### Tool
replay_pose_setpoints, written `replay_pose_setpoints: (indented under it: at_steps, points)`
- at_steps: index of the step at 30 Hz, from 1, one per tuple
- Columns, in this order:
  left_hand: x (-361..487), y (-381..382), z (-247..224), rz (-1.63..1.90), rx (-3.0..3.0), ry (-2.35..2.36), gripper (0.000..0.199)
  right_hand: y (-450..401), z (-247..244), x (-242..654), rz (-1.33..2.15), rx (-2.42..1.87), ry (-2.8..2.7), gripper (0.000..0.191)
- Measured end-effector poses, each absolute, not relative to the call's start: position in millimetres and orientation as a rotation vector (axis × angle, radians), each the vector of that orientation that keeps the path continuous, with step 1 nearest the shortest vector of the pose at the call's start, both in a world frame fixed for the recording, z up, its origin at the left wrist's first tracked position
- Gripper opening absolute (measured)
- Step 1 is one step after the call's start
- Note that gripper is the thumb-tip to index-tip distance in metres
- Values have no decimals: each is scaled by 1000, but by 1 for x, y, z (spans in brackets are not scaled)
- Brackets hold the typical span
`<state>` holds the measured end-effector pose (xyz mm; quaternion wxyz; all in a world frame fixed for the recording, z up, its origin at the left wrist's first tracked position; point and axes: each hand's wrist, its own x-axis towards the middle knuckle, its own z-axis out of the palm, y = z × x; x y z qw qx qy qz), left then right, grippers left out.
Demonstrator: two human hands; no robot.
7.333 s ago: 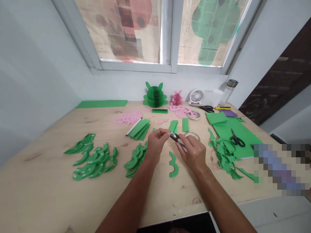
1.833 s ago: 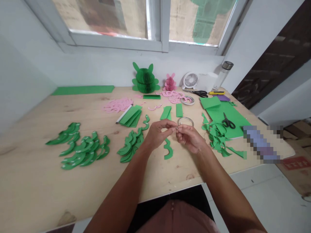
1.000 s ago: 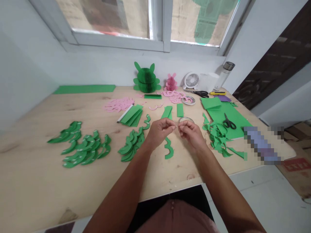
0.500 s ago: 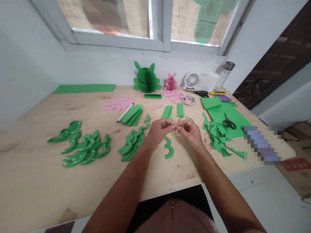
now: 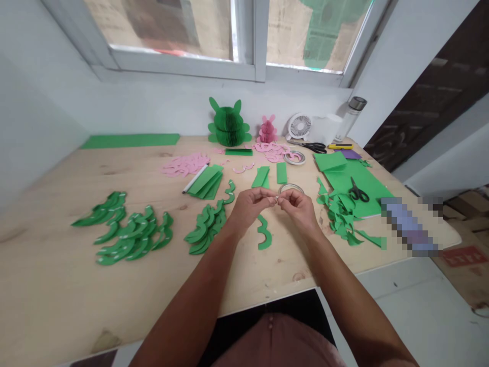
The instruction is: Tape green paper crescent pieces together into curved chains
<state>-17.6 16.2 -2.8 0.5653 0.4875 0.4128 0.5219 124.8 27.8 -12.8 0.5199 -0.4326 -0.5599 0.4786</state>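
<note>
Closer together than in the earliest view, your left hand [image 5: 252, 208] and right hand [image 5: 300, 210] now meet at the fingertips. Both grips are nearly closed, thumbs against fingers, pinching a tiny pale piece [image 5: 275, 200] between them; it is too small to identify. Well left of your grip lie green paper crescents [image 5: 126, 234]. Just left of your left hand is a second heap of crescents [image 5: 204, 227], with a stack of green paper strips [image 5: 206, 182] beyond it. Directly below the grip, apart from your hands, sits a wavy green paper strip [image 5: 263, 233]. Just beyond your right hand is a clear tape roll [image 5: 291, 188]. Farther right, black-handled scissors [image 5: 358, 193] rest on a green paper sheet [image 5: 376, 198], with torn green scraps [image 5: 342, 219] heaped beside it.
</note>
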Motion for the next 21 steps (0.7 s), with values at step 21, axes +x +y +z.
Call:
replay_pose_setpoints:
  at_steps: [21]
  points:
    - [-19, -2, 4, 280, 2077, 1906, 37, 32, -19, 127, 1110, -1096, -1262, 14]
